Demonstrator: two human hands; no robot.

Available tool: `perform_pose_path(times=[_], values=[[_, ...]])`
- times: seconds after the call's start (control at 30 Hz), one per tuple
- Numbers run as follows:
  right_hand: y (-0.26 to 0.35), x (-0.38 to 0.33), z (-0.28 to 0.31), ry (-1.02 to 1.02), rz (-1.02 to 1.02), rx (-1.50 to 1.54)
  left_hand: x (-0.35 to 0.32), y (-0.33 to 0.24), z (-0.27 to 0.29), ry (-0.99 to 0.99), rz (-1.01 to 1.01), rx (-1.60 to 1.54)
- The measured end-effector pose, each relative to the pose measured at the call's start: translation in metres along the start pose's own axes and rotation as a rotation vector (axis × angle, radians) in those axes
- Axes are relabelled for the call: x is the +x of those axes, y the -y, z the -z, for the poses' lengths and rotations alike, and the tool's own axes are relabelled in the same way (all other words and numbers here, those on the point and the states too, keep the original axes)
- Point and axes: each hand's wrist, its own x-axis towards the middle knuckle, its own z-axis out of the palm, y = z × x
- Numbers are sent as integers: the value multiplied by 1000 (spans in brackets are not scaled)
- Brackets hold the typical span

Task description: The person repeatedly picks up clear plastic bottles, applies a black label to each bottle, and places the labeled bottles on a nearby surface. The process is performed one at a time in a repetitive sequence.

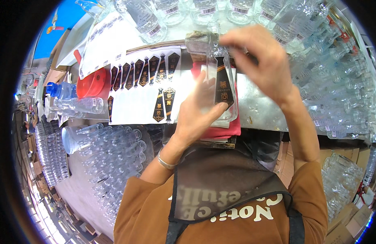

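Grey metal forms the bench top [257, 103], on which a white sheet [133, 110] of dark, pointed labels lies to the left of the work. Right of that sheet, a red pad [220, 133] sits under the clear bottle [211, 69], which lies with its neck pointing away from the person, beside a wrapped block [196, 42]. To judge from the pose, the step is smoothing a label down; it is best done with the bottle kept from rolling and pressure run outward from the label's midline, so that air escapes. The right hand [261, 59], blurred, has its fingers bent near the bottle's neck and shoulder; whether they touch the glass cannot be told. The left hand [198, 112] grasps the bottle's lower body, fingers along its left side and partly hidden, thumb over the lower part of the label. Shape: flat-looking body, slim neck, contents none visible. On its upper face, the black label [223, 83] is tie-shaped, narrow towards the neck, broader towards the person, with gold-orange characters along its length.
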Motion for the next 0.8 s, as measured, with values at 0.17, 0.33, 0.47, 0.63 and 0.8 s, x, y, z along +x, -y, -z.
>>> perform_pose_path(times=[0.17, 0.33, 0.47, 0.63, 0.8], values=[[44, -45, 4, 273, -38, 435, -14, -2, 27, 116, -50, -152], [-10, -23, 1, -161, -520, 248, 37, -24, 28, -15, 97, -63], [-6, -38, 3, -306, -619, 474, 84, -31, 18, -54, 241, 234], [-2, -70, 3, -339, -754, 641, 98, -22, 17, -41, 174, 367], [-3, -73, -5, -336, -829, 786, 96, -14, 18, -44, 184, 254]])
